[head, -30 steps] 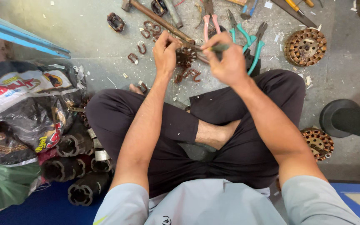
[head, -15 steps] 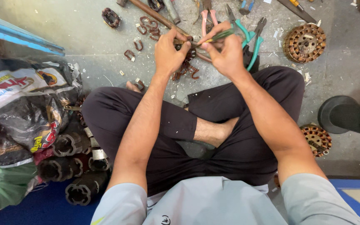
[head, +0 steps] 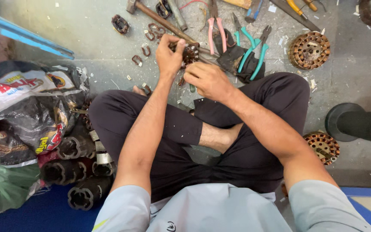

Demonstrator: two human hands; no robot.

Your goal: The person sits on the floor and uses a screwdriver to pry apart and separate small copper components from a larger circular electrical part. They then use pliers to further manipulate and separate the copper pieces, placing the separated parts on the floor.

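Both hands have dropped lower toward my crossed legs. Right hand (head: 209, 79) is fisted, its contents hidden. Left hand (head: 169, 55) closes its grip on the small copper-wound motor core (head: 190, 53), above the grey concrete floor (head: 86, 38), near the wooden-handled hammer (head: 159, 18).

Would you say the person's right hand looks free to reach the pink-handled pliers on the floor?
Probably yes: the pink-handled pliers lie just beyond the right hand with bare floor between, though that hand is closed on a small tool.
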